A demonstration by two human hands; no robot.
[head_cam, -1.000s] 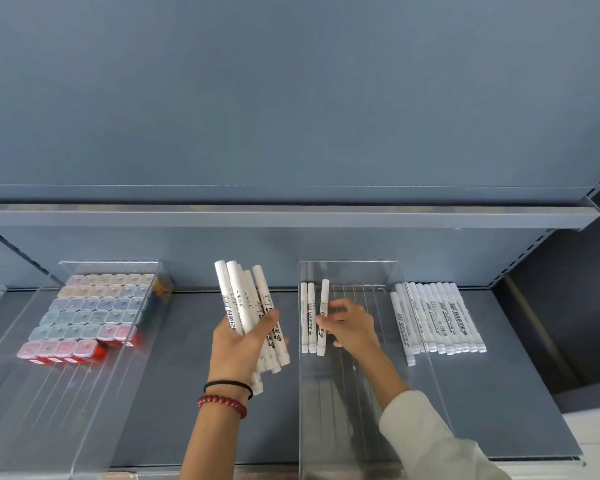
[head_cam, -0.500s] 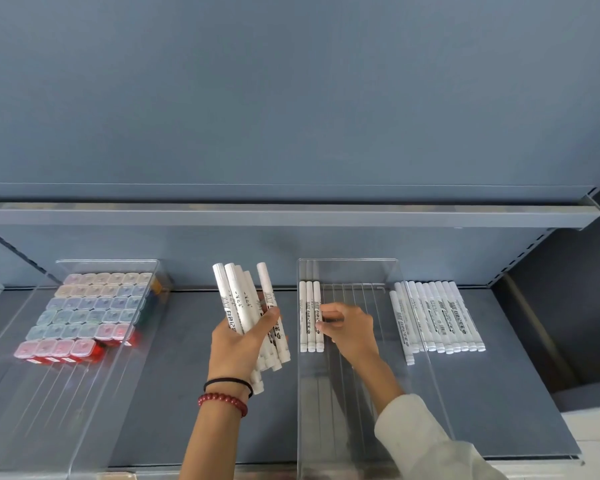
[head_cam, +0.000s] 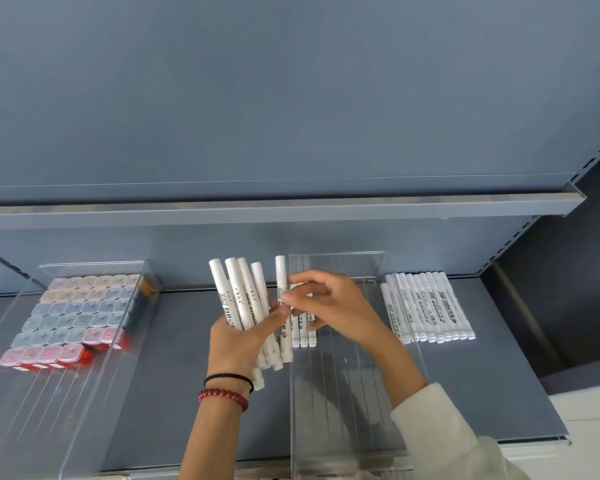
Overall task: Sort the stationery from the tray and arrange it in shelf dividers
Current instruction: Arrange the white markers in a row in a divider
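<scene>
Back from the clear divider [head_cam: 343, 410], the right hand [head_cam: 329, 306] has crossed to the bundle of markers [head_cam: 238, 292] and now pinches the rightmost marker [head_cam: 280, 271] between thumb and fingertips. The left hand [head_cam: 236, 344] grips the bundle upright and fanned, above the shelf [head_cam: 194, 393] just left of the divider.

To do this step well, I would draw that one marker straight out while the left thumb eases, then lay it flat beside the laid markers [head_cam: 303, 336], caps the same way.

Counted: five tops in the bundle, including the pinched one. Three lie in the divider. The outer row [head_cam: 430, 306] to its right holds probably ten, though they blur together.
</scene>
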